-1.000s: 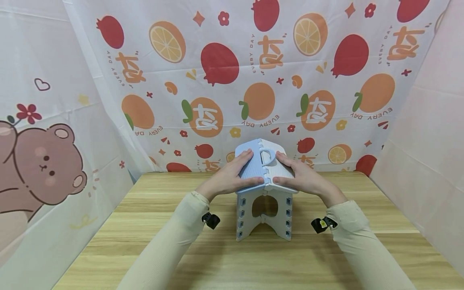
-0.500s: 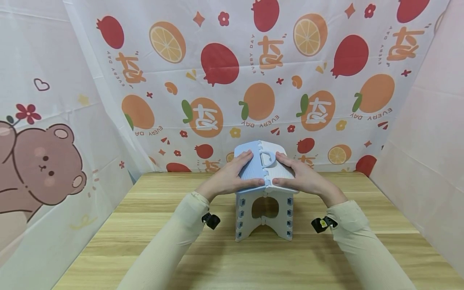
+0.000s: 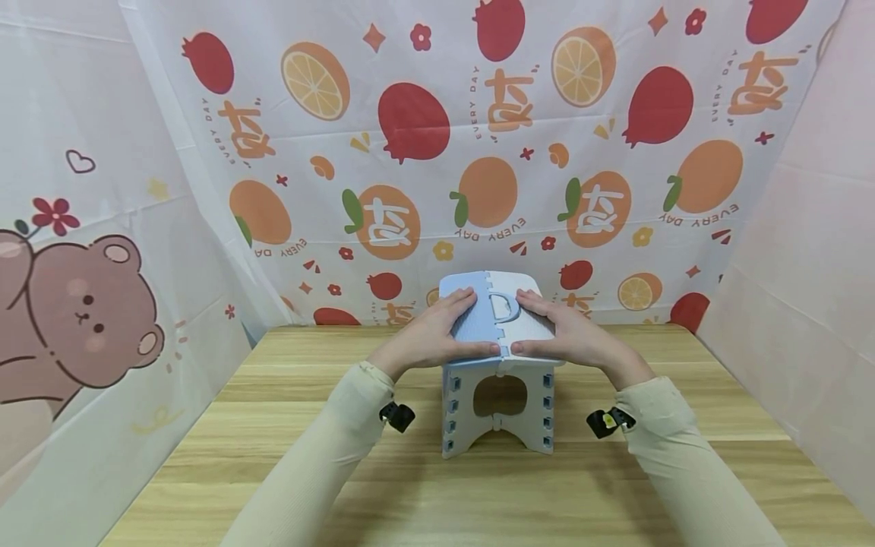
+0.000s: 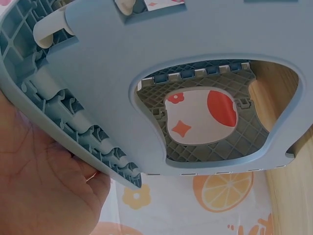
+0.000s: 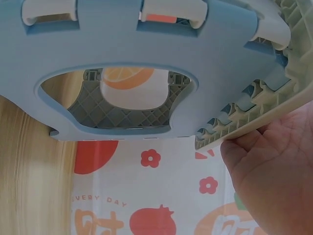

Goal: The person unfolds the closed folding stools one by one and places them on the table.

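A folding step stool [image 3: 502,365] stands on the table, its top split into a blue half [image 3: 470,327] and a white half [image 3: 529,328] along a toothed hinge line. The top is nearly flat, and a small blue loop handle [image 3: 503,308] sits at its middle. My left hand [image 3: 434,338] presses on the blue half with spread fingers; my right hand [image 3: 574,334] does likewise on the white half. Both thumbs lie near the front edge. In the wrist views, blue side legs [image 4: 102,49] with a large cutout show under the ribbed edges of the top.
The wooden table [image 3: 307,441] extends around the stool. Behind it hangs a fruit-printed curtain [image 3: 307,152], with pale cloth walls on both sides. A black strap device [image 3: 398,416] is worn at each wrist.
The peaked top has flattened as the hands press down on its two halves. The stool's front legs have spread slightly wider apart, while the forearms stay nearly in place.
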